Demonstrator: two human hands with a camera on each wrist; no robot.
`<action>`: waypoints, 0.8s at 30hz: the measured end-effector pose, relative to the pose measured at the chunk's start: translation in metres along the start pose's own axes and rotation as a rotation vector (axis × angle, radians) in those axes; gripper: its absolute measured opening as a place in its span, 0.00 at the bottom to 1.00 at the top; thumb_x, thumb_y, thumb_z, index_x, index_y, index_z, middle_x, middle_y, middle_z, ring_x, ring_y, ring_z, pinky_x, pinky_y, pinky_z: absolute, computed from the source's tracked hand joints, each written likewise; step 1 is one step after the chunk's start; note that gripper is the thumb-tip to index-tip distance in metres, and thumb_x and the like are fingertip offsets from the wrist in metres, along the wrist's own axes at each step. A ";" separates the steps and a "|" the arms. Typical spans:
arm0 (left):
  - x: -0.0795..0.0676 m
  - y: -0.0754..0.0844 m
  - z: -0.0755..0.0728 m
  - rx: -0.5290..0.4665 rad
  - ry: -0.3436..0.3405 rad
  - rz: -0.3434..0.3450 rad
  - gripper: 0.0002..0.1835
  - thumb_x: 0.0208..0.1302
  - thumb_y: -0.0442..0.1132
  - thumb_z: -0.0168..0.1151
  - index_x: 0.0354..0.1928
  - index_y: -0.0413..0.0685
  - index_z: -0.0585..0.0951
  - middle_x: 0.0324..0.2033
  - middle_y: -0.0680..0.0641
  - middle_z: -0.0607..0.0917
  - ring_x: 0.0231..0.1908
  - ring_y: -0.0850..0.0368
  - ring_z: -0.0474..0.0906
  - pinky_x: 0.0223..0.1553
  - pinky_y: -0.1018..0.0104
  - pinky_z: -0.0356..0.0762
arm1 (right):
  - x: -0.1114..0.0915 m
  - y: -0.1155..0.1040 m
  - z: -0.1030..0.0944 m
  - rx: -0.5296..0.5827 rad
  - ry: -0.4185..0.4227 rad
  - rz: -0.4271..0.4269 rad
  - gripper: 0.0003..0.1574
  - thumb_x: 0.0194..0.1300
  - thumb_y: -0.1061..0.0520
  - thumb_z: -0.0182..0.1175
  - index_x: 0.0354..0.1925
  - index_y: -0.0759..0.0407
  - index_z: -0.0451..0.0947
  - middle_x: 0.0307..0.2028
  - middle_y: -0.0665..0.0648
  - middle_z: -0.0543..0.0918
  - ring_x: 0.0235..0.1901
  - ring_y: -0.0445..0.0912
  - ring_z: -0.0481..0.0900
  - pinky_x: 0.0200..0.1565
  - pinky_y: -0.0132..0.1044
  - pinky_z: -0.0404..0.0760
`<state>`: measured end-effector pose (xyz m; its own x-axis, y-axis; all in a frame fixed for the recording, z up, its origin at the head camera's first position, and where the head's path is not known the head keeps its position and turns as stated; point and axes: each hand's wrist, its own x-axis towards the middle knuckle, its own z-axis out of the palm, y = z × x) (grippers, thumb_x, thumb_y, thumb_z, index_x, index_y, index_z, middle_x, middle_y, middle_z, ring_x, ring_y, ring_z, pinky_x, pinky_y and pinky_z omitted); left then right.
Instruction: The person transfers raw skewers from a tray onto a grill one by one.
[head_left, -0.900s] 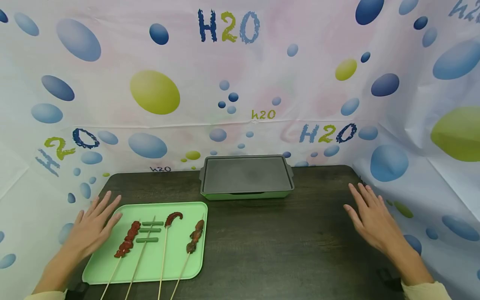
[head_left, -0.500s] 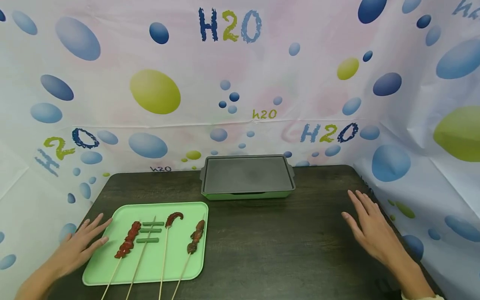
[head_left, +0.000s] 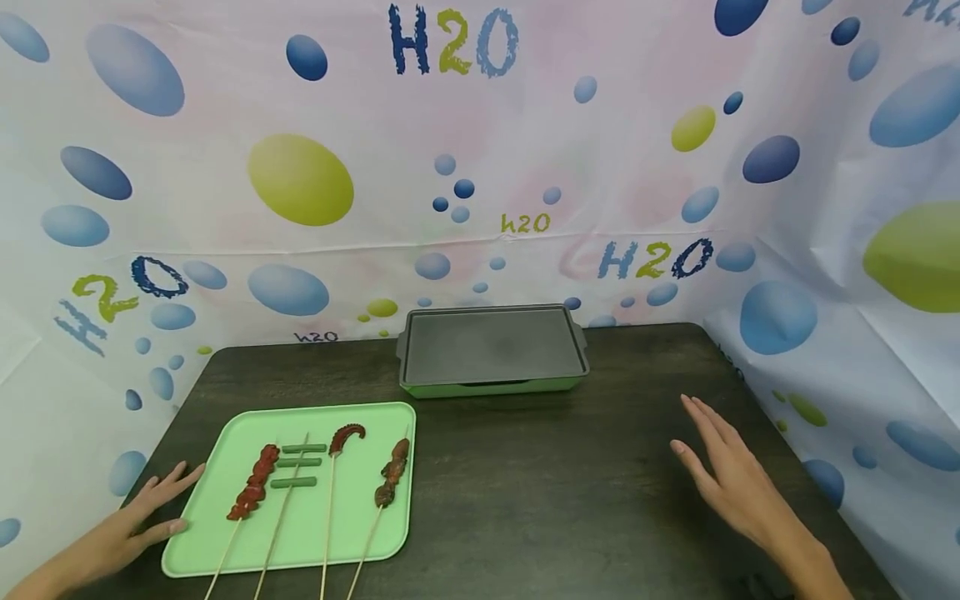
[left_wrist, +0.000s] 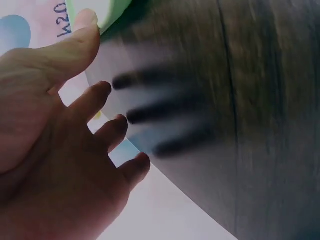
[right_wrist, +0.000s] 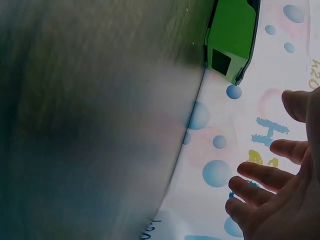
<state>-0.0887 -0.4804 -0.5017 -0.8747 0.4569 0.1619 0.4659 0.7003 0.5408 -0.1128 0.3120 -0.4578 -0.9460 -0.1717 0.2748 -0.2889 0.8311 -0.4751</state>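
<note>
A light green tray [head_left: 300, 533] lies at the left of the dark table. On it lie a skewer of red meat pieces [head_left: 255, 483], a skewer with three green sticks [head_left: 294, 482], a curled tentacle skewer [head_left: 347, 435] and a brown meat skewer [head_left: 392, 472]. Their sticks run past the tray's near edge. At the tray's left rim is my left hand [head_left: 123, 533], fingers spread, thumb by the edge; whether it touches cannot be told. My right hand [head_left: 738, 487] hovers over the table's right side, fingers straight, holding nothing.
A flat grey griddle [head_left: 492, 346] with a green base stands at the table's back middle; its green side [right_wrist: 232, 30] shows in the right wrist view. A white sheet [head_left: 615, 150] with blue and lime ovals hangs behind and at both sides.
My left hand has come down and towards me, from above the tray's upper left corner to beside its left rim. The right hand has dropped slightly. The tray and skewers stay in place.
</note>
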 end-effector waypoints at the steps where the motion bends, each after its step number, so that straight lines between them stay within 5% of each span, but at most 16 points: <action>1: 0.000 0.001 0.000 -0.021 0.000 -0.023 0.50 0.65 0.24 0.64 0.83 0.53 0.50 0.72 0.82 0.40 0.77 0.66 0.21 0.75 0.56 0.17 | 0.000 -0.001 0.002 0.010 -0.006 0.000 0.45 0.80 0.49 0.56 0.84 0.49 0.45 0.76 0.72 0.56 0.69 0.76 0.58 0.57 0.77 0.61; 3: 0.001 0.006 0.002 -0.050 -0.012 -0.088 0.49 0.67 0.27 0.64 0.83 0.55 0.51 0.74 0.76 0.38 0.77 0.37 0.20 0.66 0.24 0.18 | 0.000 -0.002 0.005 0.032 -0.012 -0.001 0.45 0.80 0.49 0.56 0.84 0.48 0.45 0.76 0.72 0.56 0.69 0.76 0.58 0.56 0.77 0.61; 6: 0.007 0.016 0.006 -0.084 -0.036 -0.177 0.46 0.69 0.32 0.65 0.83 0.57 0.54 0.81 0.46 0.38 0.65 0.04 0.31 0.45 0.08 0.22 | 0.001 -0.005 0.011 0.075 -0.013 -0.008 0.45 0.80 0.50 0.56 0.84 0.47 0.45 0.76 0.71 0.57 0.69 0.76 0.59 0.56 0.76 0.62; 9: 0.020 0.030 0.013 -0.073 -0.062 -0.214 0.45 0.67 0.37 0.68 0.82 0.57 0.57 0.73 0.17 0.49 0.64 0.03 0.38 0.46 0.07 0.26 | 0.001 -0.009 0.015 0.124 -0.026 -0.005 0.45 0.80 0.51 0.56 0.83 0.44 0.45 0.76 0.70 0.58 0.69 0.74 0.60 0.56 0.75 0.64; 16: 0.051 0.066 0.038 0.009 -0.088 -0.226 0.44 0.64 0.46 0.72 0.80 0.60 0.63 0.73 0.22 0.58 0.67 0.09 0.46 0.52 0.10 0.41 | -0.004 -0.024 0.030 0.169 -0.002 -0.075 0.44 0.75 0.57 0.63 0.81 0.49 0.55 0.72 0.69 0.66 0.67 0.70 0.67 0.56 0.70 0.70; 24: 0.086 0.105 0.072 0.081 -0.072 -0.191 0.42 0.64 0.56 0.70 0.79 0.64 0.66 0.75 0.30 0.61 0.70 0.16 0.51 0.56 0.14 0.47 | -0.014 -0.044 0.047 0.224 0.012 -0.111 0.42 0.69 0.63 0.68 0.75 0.59 0.64 0.68 0.64 0.75 0.59 0.61 0.78 0.52 0.56 0.81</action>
<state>-0.1049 -0.3280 -0.4905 -0.9377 0.3476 0.0014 0.3042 0.8187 0.4871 -0.0936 0.2529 -0.4798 -0.9053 -0.2479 0.3449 -0.4175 0.6691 -0.6149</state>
